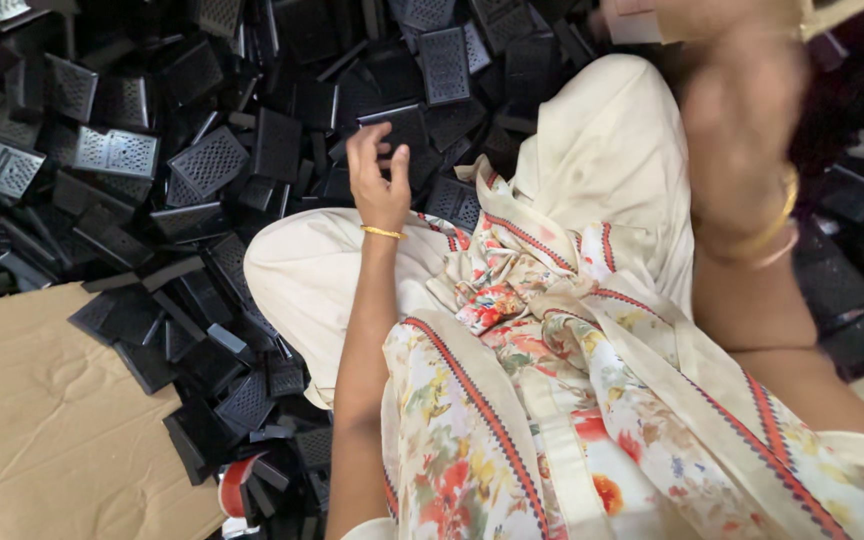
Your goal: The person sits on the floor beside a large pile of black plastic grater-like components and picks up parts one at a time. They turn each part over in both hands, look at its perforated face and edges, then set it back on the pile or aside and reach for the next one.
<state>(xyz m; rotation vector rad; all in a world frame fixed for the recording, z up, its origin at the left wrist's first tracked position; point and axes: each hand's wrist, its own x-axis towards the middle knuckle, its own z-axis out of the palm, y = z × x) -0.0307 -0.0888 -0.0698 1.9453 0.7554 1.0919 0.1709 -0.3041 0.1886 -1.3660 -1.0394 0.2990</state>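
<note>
My left hand [377, 180] reaches past my knee, fingers closed on a black perforated plastic panel [402, 128] lifted just above the heap of panels [152, 150] on the floor, while my blurred right hand [742, 120] is raised, grip unclear.

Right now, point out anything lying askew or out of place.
The black perforated plastic parts lie in a loose heap, tilted every way and overlapping, some spilling onto the cardboard sheet. A red-and-white roll sits half buried at the heap's edge. The left hand grips one part; the right hand is blurred.
</note>
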